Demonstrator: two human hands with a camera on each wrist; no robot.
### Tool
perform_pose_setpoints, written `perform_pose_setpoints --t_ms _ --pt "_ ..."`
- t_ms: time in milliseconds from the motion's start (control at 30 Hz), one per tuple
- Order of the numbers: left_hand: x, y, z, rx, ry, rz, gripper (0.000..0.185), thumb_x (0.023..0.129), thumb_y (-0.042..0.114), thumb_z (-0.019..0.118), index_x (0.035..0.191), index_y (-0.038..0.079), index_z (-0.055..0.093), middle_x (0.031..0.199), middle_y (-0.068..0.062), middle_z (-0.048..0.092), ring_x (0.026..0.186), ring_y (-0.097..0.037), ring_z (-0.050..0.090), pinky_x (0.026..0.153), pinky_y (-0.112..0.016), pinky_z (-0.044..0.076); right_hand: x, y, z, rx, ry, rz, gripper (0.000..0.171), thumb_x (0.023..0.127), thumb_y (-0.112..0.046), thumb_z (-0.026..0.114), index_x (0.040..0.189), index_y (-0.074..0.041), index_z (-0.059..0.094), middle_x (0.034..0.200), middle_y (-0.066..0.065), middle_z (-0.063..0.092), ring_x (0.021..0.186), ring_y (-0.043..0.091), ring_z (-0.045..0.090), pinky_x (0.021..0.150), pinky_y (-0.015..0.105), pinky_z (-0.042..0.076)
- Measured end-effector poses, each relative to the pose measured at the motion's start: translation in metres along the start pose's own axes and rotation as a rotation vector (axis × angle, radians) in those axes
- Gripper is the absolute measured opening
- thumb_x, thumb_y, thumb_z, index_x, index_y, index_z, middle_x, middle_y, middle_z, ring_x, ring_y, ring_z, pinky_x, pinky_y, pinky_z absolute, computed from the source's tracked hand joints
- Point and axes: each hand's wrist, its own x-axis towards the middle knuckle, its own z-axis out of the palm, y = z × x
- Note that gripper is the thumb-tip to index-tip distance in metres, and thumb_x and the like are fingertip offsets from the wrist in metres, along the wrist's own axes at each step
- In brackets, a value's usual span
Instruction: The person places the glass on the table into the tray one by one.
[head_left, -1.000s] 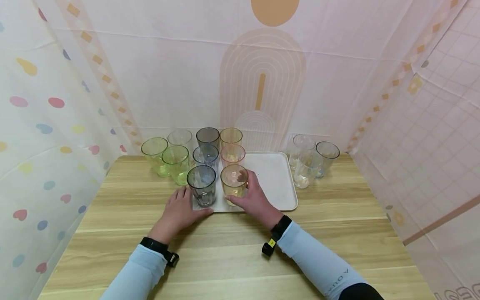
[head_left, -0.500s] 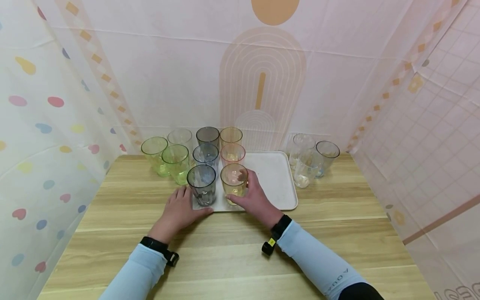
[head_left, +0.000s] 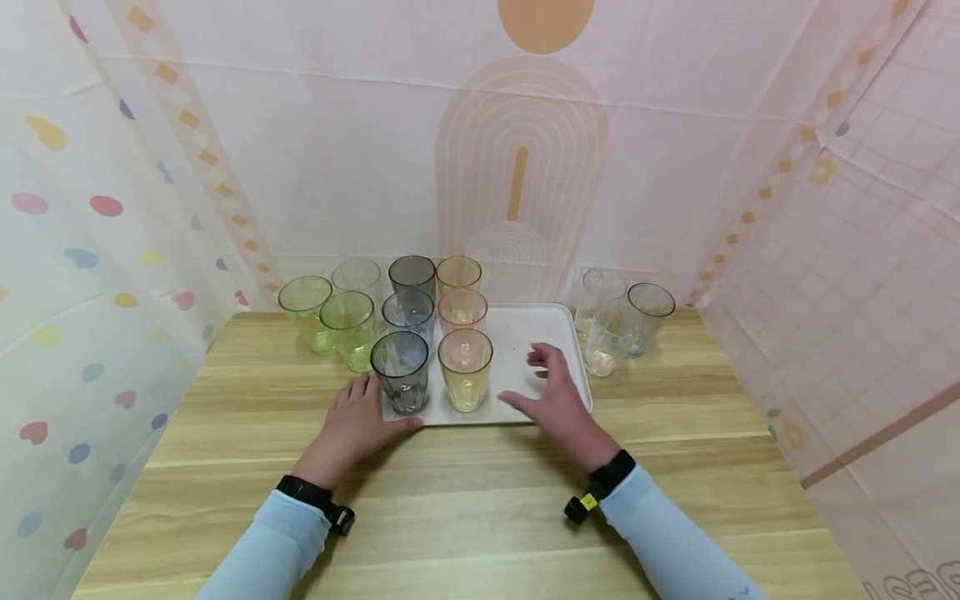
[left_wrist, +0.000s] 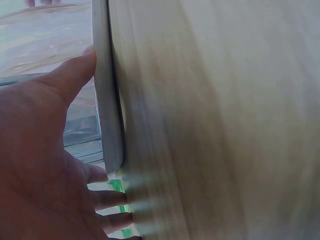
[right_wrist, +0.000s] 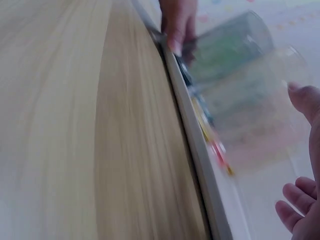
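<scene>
Amber cup (head_left: 465, 368) stood at frame centre on the tray (head_left: 551, 333), right hand (head_left: 555, 400) hovering beside it with released fingers, left hand (head_left: 352, 421) steadying the tray's corner, fingers flat; another cup seemed next.

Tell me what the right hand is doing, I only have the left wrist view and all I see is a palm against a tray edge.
Observer: The right hand hangs open over the white tray, holding nothing.
Operator: Is it touching a cup?
Observer: No. The yellow cup stands on the tray just to that hand's left, with a gap between them.
Operator: What stands next to that one?
Observer: A grey cup stands beside it at the tray's near left corner, right by the left hand.
Operator: Any cups off the tray?
Observer: Yes, two green cups on the table to the tray's left, and some clear cups to its right.
</scene>
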Motion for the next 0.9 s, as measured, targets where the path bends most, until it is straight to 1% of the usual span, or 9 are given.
perform_pose_setpoints --t_ms 100,200,233,300,367,500,667,800,900 --pt "0.002 -0.004 0.003 -0.003 0.008 0.006 0.134 0.088 0.083 0.074 0.164 -0.017 0.028 0.166 -0.042 0.034 0.155 -0.062 0.028 0.127 -0.074 0.025 -0.007 0.008 -0.028 0.003 0.133 0.029 0.067 0.094 -0.023 0.093 0.144 -0.004 0.053 0.132 0.022 0.061 0.119 0.038 0.063 0.105 0.046 0.055" --pt "0.004 -0.008 0.007 -0.003 0.014 0.013 0.135 0.087 0.085 0.072 0.165 -0.017 0.028 0.166 -0.041 0.034 0.155 -0.062 0.028 0.127 -0.075 0.025 -0.011 0.016 -0.055 0.010 0.317 0.049 0.045 0.097 -0.021 0.089 0.125 -0.001 0.061 0.114 0.019 0.066 0.099 0.026 0.065 0.087 0.028 0.056" --pt "0.006 -0.009 0.008 -0.005 0.014 0.014 0.134 0.088 0.084 0.072 0.165 -0.016 0.028 0.166 -0.041 0.034 0.155 -0.062 0.028 0.127 -0.075 0.025 -0.012 0.019 -0.062 0.012 0.381 0.051 0.043 0.097 -0.020 0.089 0.122 0.001 0.060 0.109 0.019 0.066 0.095 0.025 0.064 0.082 0.024 0.055" --pt "0.005 -0.008 0.007 -0.001 0.012 0.017 0.134 0.088 0.083 0.073 0.164 -0.017 0.028 0.165 -0.042 0.035 0.154 -0.063 0.028 0.126 -0.075 0.026 -0.011 0.026 -0.075 0.009 0.495 0.049 0.047 0.097 -0.020 0.089 0.121 0.004 0.058 0.106 0.018 0.063 0.093 0.024 0.061 0.077 0.021 0.053" --pt "0.004 -0.005 0.005 -0.004 0.002 0.009 0.132 0.089 0.081 0.074 0.165 -0.017 0.027 0.166 -0.041 0.034 0.155 -0.062 0.028 0.127 -0.074 0.025 -0.008 0.032 -0.084 -0.010 0.565 0.052 0.056 0.097 -0.023 0.090 0.127 0.006 0.053 0.113 0.018 0.059 0.100 0.025 0.058 0.082 0.023 0.050" --pt "0.001 0.000 0.000 0.008 -0.007 -0.001 0.131 0.090 0.078 0.075 0.164 -0.019 0.027 0.166 -0.042 0.034 0.155 -0.063 0.028 0.127 -0.074 0.026 0.001 0.043 -0.090 -0.031 0.590 0.091 0.075 0.094 -0.027 0.092 0.140 0.006 0.043 0.131 0.022 0.049 0.121 0.031 0.050 0.100 0.038 0.043" --pt "0.002 -0.003 0.003 0.002 0.012 0.014 0.131 0.088 0.079 0.076 0.163 -0.018 0.029 0.165 -0.042 0.036 0.154 -0.063 0.030 0.126 -0.075 0.027 0.011 0.049 -0.086 -0.009 0.564 0.144 0.084 0.092 -0.023 0.094 0.149 0.004 0.038 0.141 0.024 0.045 0.134 0.037 0.046 0.117 0.049 0.039" --pt "0.004 -0.009 0.009 -0.007 0.025 0.022 0.133 0.087 0.082 0.074 0.164 -0.017 0.029 0.165 -0.041 0.036 0.154 -0.062 0.030 0.126 -0.076 0.026 0.016 0.051 -0.082 -0.024 0.565 0.163 0.084 0.093 -0.026 0.093 0.149 0.003 0.038 0.143 0.023 0.044 0.137 0.038 0.045 0.120 0.051 0.038" --pt "0.003 -0.007 0.006 -0.007 0.023 0.023 0.134 0.087 0.084 0.073 0.163 -0.018 0.030 0.164 -0.042 0.036 0.153 -0.063 0.030 0.125 -0.076 0.027 0.019 0.052 -0.080 -0.040 0.577 0.166 0.082 0.094 -0.027 0.092 0.147 0.003 0.038 0.142 0.023 0.043 0.135 0.038 0.046 0.118 0.051 0.039"
